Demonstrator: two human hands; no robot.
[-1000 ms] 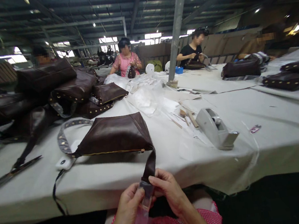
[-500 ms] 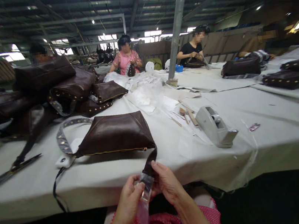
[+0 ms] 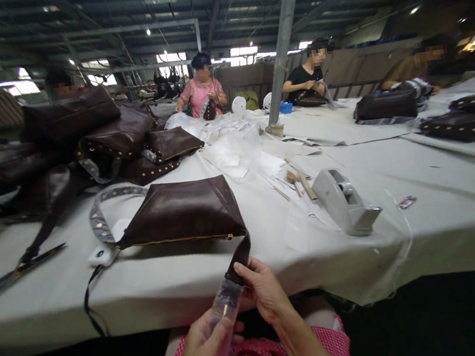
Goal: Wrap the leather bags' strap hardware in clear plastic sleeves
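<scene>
A dark brown leather bag (image 3: 184,211) lies flat on the grey table (image 3: 426,221) in front of me. Its strap (image 3: 239,259) hangs off the front edge into my lap. My right hand (image 3: 263,291) pinches the strap just above its lower end. That end is covered by a clear plastic sleeve (image 3: 222,313). My left hand (image 3: 205,349) is closed round the lower part of the sleeve, below the right hand.
A grey tape dispenser (image 3: 345,202) stands right of the bag, with wooden sticks (image 3: 298,179) behind it. A stack of brown bags (image 3: 93,137) fills the left. Clear plastic bags (image 3: 233,149) lie mid-table. Several other people work at the far side.
My left hand has slid down and toward me along the plastic sleeve. The sleeve now lies stretched over the strap end. My right hand has stayed pinching the strap.
</scene>
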